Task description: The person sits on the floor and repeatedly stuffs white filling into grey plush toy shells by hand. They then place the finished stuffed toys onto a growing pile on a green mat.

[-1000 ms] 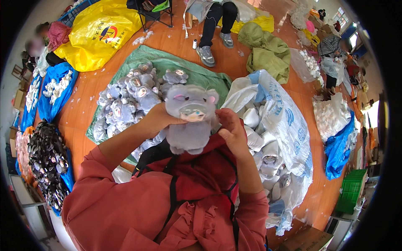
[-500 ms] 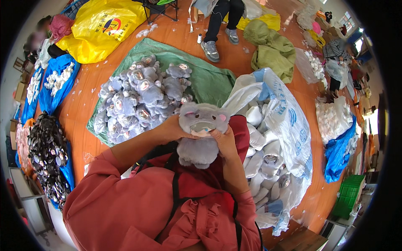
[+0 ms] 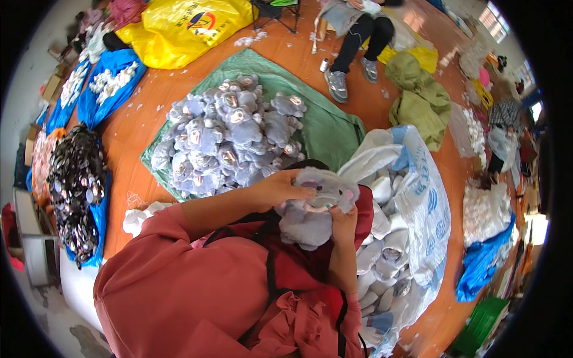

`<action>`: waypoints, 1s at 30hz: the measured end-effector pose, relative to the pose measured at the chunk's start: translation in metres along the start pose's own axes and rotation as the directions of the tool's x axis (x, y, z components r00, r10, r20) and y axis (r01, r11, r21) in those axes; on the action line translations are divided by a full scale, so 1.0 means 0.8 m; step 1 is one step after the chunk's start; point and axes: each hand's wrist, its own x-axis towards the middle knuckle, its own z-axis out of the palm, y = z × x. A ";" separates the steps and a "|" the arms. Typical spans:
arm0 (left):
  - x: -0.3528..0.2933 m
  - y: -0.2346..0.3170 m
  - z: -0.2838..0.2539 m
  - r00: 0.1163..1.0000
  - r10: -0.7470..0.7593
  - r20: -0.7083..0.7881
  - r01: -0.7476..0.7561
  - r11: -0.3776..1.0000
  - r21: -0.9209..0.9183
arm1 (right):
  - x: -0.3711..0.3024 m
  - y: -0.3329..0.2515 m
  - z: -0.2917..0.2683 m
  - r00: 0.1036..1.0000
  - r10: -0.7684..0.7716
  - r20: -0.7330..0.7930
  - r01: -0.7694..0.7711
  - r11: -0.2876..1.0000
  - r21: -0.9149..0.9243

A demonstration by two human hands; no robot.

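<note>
Plush toy: grey, tilted, around frame centre!
Left hand: grip pinching its head!
Right hand: grip pinching its face's edge!
Toy pile: upper centre!

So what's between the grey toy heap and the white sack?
In the head view, the green sheet lies between the heap and the sack; nearer the wearer, the left hand and right hand hold a plush toy there.
</note>
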 end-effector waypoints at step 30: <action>0.025 -0.002 -0.220 0.597 0.042 -0.801 -0.614 0.667 -0.422 | 0.077 -0.072 -0.001 0.960 0.065 -0.273 -0.191 0.864 -0.467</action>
